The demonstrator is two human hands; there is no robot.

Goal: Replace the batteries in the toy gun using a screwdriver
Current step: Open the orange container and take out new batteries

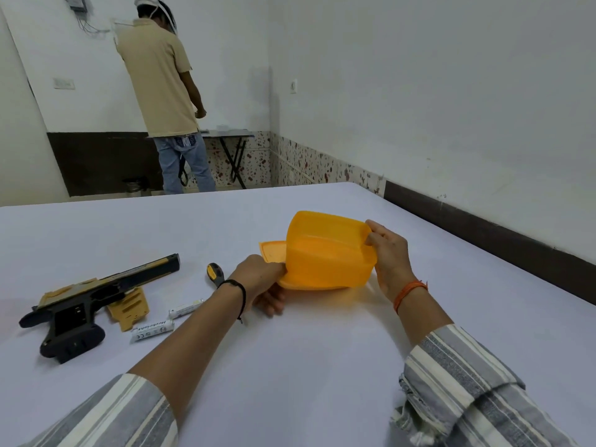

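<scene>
A black and tan toy gun lies on its side at the left of the white table, its grip compartment uncovered. The tan battery cover rests against it. Two white batteries lie just right of the cover. A screwdriver with a yellow and black handle lies beyond my left wrist, partly hidden. An orange plastic box is tipped on its side in the middle. My right hand grips its upper right rim. My left hand is at its lower left edge, fingers underneath.
The orange lid lies flat behind the box. A person in a beige shirt stands with their back turned beyond the table's far edge, by a small folding table. A wall runs along the right side.
</scene>
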